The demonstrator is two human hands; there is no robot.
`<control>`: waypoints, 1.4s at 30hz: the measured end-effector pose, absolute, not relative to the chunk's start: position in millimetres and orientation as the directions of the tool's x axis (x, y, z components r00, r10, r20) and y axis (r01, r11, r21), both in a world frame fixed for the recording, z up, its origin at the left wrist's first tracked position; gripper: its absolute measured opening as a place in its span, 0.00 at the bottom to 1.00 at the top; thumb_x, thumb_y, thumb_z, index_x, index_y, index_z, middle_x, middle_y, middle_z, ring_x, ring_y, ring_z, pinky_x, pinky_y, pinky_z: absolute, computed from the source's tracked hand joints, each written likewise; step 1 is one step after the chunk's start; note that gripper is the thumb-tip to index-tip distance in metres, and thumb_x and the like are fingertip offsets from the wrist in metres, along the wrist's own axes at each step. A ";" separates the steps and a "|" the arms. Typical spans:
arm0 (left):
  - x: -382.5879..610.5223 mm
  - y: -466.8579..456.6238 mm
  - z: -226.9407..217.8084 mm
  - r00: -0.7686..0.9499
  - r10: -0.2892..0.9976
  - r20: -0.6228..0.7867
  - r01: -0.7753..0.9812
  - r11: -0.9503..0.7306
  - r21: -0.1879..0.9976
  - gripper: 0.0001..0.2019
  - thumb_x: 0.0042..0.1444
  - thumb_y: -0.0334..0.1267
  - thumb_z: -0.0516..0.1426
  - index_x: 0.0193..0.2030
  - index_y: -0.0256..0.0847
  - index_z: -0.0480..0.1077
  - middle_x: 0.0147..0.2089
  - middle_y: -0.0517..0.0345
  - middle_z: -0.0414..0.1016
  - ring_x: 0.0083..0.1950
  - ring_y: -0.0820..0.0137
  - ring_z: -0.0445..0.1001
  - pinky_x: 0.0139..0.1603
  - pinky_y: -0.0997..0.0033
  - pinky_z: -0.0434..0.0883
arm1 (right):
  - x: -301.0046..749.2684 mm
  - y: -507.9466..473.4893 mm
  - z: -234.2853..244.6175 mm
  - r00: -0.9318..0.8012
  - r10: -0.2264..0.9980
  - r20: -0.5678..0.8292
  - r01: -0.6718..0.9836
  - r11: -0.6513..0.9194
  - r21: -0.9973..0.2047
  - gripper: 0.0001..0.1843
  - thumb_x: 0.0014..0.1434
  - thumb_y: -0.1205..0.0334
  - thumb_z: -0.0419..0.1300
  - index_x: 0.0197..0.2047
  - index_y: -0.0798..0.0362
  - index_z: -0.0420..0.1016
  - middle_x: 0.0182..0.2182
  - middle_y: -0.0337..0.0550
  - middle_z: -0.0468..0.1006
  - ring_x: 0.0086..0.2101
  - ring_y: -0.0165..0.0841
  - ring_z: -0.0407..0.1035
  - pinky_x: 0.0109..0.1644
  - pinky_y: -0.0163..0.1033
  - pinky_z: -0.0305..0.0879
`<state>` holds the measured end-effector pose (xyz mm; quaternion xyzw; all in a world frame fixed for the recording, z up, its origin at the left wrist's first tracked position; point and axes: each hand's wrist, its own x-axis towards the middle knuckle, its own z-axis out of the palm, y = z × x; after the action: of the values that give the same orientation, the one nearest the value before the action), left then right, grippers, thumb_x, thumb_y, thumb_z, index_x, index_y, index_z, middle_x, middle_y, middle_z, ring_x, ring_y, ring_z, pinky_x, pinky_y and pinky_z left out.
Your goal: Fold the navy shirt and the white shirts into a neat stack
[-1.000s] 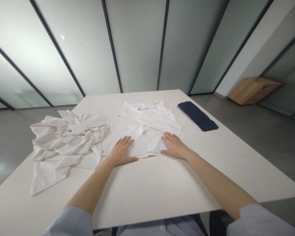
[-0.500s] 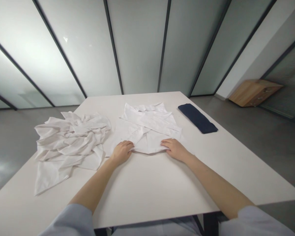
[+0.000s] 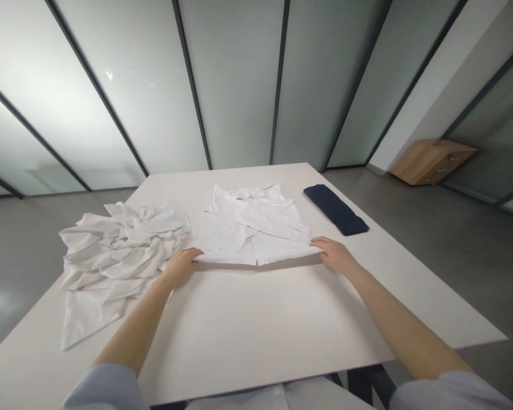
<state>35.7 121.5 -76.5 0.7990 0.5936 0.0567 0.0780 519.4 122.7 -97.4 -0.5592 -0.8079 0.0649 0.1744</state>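
Observation:
A white shirt (image 3: 256,225) lies spread on the white table (image 3: 256,330), collar at the far end and sleeves folded across it. My left hand (image 3: 182,265) pinches the shirt's near left corner. At the near right corner, my right hand (image 3: 336,254) grips the hem. The near edge is raised a little off the table between both hands.
A crumpled pile of white garments (image 3: 119,250) sits on the table to the left. A folded dark navy cloth (image 3: 336,209) lies at the far right of the table. A wooden cabinet (image 3: 431,161) stands on the floor at the right, by glass walls.
My hands lay flat on the shirt's lower part, then closed on the hem and moved apart to its near corners, lifting the edge slightly.

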 end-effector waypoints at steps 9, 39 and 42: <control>26.6 91.2 -27.2 0.388 0.915 -0.115 0.822 -0.287 0.492 0.15 0.41 0.31 0.48 0.33 0.42 0.72 0.31 0.59 0.76 0.35 0.67 0.75 0.36 0.72 0.69 | 537.5 83.1 -55.8 -0.184 0.954 0.235 0.722 0.293 -0.627 0.17 0.45 0.66 0.51 0.35 0.50 0.78 0.33 0.43 0.81 0.35 0.41 0.75 0.41 0.43 0.70; 109.8 157.0 -114.8 0.159 0.985 0.061 0.983 -0.164 0.087 0.31 0.63 0.54 0.47 0.67 0.39 0.58 0.71 0.39 0.53 0.71 0.50 0.52 0.66 0.47 0.55 | 446.9 170.9 -125.1 -0.202 0.973 0.112 0.968 0.216 -0.130 0.31 0.65 0.44 0.48 0.65 0.51 0.62 0.66 0.56 0.59 0.65 0.50 0.51 0.65 0.60 0.48; 100.6 154.2 -117.3 0.150 0.987 0.053 0.985 -0.154 0.075 0.31 0.63 0.55 0.46 0.67 0.39 0.58 0.72 0.40 0.51 0.71 0.50 0.51 0.67 0.48 0.53 | 452.6 167.4 -128.9 -0.211 0.972 0.105 0.967 0.223 -0.123 0.30 0.66 0.46 0.47 0.65 0.52 0.63 0.66 0.57 0.59 0.64 0.49 0.52 0.64 0.59 0.49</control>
<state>100.6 154.2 -117.3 0.7583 0.6503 0.0445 0.0114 452.6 167.4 -128.9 -0.6229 -0.7780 0.0153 0.0799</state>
